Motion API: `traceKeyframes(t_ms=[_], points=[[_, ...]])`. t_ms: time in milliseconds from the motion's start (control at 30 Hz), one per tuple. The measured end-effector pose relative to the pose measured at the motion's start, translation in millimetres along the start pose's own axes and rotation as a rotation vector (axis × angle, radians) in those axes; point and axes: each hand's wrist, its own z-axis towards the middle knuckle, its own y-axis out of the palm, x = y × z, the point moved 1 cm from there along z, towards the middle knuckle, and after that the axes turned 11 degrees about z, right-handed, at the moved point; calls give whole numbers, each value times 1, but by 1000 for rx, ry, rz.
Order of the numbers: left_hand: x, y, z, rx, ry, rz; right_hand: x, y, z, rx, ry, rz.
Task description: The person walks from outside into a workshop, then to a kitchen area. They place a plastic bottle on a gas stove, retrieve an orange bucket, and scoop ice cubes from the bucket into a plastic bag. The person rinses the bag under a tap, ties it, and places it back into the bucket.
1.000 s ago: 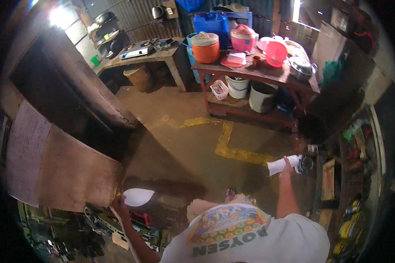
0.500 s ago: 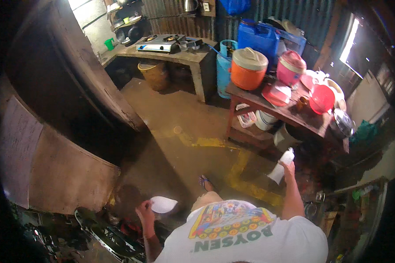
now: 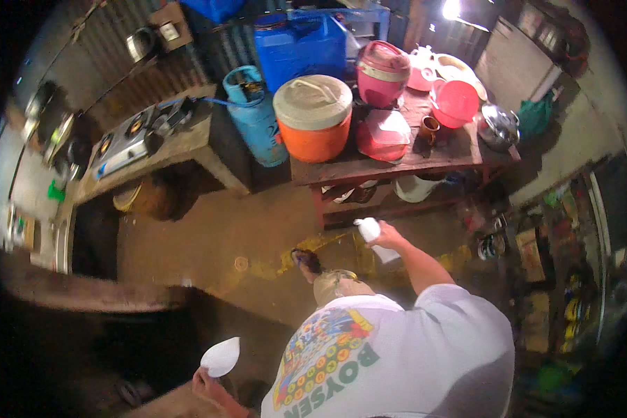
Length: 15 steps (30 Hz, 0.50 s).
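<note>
Right hand (image 3: 389, 237): white container (image 3: 368, 229); contents unclear

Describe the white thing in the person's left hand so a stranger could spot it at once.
Find the white shirt at the bottom. Left of it, the left hand holds the white thing. Its leaf shape tapers to a point, unlike the long white object in the right hand.

We see plain white on the leaf-shaped piece (image 3: 221, 357) and on the bottle-like thing (image 3: 369, 230). The shirt (image 3: 432, 341) is white too, with a print (image 3: 320, 355) of yellow, red, blue and green. At the reddish-brown tabletop's (image 3: 460, 145) left edge we find an orange cooler (image 3: 312, 136) with a beige lid (image 3: 320, 90), near its back edge a pink cooler (image 3: 383, 68) banded in pale grey, by its right edge a silver pot (image 3: 497, 127).
</note>
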Motion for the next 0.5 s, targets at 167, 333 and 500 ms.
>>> traceKeyframes(t_ms=[167,333,500], points=[[10,-2,134,175,48,-89,-113,97,81,-234,-123,-114],[105,30,256,12,-247,47,-160,200,192,-332,-106,-66],[55,50,342,-82,-316,34,-346,197,202,-450,-147,-36]])
